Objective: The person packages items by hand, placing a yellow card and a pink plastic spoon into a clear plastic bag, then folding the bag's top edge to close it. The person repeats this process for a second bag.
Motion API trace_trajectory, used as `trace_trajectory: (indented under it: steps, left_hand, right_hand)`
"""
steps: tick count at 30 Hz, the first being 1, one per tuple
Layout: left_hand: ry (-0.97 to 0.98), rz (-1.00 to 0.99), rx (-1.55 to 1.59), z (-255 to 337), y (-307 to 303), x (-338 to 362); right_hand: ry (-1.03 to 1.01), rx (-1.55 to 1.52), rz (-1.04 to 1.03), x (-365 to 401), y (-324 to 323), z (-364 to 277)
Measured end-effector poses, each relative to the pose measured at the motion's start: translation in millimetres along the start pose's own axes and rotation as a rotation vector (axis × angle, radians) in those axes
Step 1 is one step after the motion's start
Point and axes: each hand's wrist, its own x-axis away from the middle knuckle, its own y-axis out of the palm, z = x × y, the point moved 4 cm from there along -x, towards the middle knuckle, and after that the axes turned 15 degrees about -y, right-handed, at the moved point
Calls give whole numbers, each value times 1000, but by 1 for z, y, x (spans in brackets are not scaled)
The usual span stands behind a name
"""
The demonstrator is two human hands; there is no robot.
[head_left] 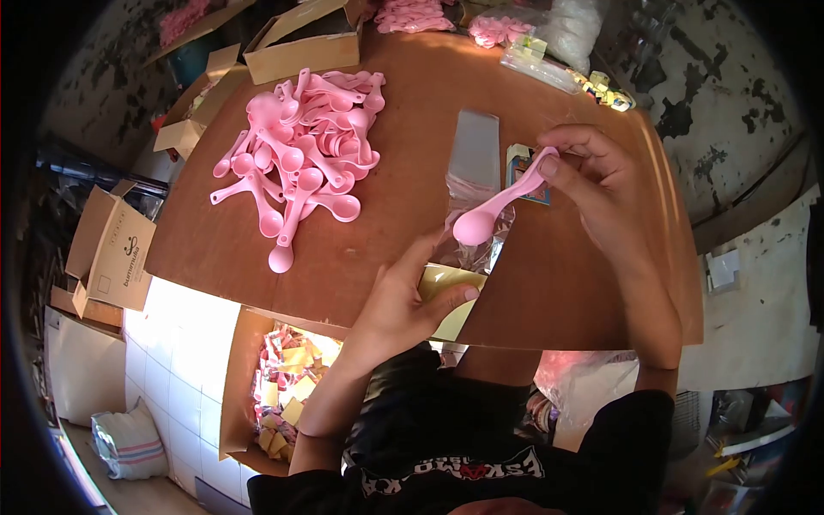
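Note:
My right hand (596,180) pinches the handle end of a pink measuring spoon (477,225) between thumb and fingers. The spoon slants down to the left, its bowl overlapping the upper part of a clear plastic bag (498,249). Closed on the bag's left side is my left hand (399,300), with the thumb across its lower part, where a pale yellow card (439,281) shows. Beyond the bag lies a stack of clear bags (475,146). A small stack of printed cards (518,163) is partly hidden behind the spoon and right hand.
A heap of pink spoons (313,142) covers the left of the brown table (412,86). Pink pieces in plastic (415,15) and small yellow packets (605,90) line the far edge. Below the near edge, an open carton (243,395) holds several filled packets. More cartons (112,249) stand left.

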Motion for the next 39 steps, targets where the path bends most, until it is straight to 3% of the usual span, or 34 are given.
trace_trajectory:
  steps: [4, 7, 9, 13, 15, 20, 22, 24, 26, 27, 29, 33, 36, 38, 39]
  left_hand:
    - [-3, 5, -12, 6, 4, -5]
    - [52, -6, 41, 13, 8, -9]
    - [50, 9, 15, 19, 9, -9]
    - [98, 15, 30, 27, 12, -10]
    - [54, -9, 84, 30, 12, -9]
    - [91, -51, 162, 27, 13, -4]
    - [51, -65, 229, 25, 11, -3]
    - [308, 85, 44, 33, 1, -1]
    - [326, 120, 78, 33, -3, -3]
    - [293, 146, 84, 32, -5, -6]
    - [269, 167, 86, 34, -9, -11]
    - [297, 153, -78, 37, -11, -15]
    - [207, 68, 151, 41, -10, -15]
    - [68, -34, 373, 43, -11, -9]
    - [139, 76, 278, 53, -11, -6]
  right_hand:
    - [49, 1, -56, 3, 8, -3]
    - [26, -14, 26, 6, 12, -5]
    - [-68, 59, -17, 5, 17, -14]
    - [-73, 200, -54, 9, 25, -25]
    - [-325, 452, -178, 11, 31, -31]
    - [-112, 243, -194, 20, 36, -29]
    - [-175, 384, -161, 11, 29, -49]
    - [-226, 306, -89, 3, 26, -57]
    - [-473, 641, -123, -4, 27, -65]
    - [-475, 643, -128, -4, 29, -60]
    - [-207, 543, -306, -1, 40, -33]
    - [-247, 486, -206, 0, 48, -42]
    - [-306, 486, -235, 1, 54, -51]
    - [-229, 445, -238, 3, 57, -53]
    - [-236, 448, -232, 3, 58, -55]
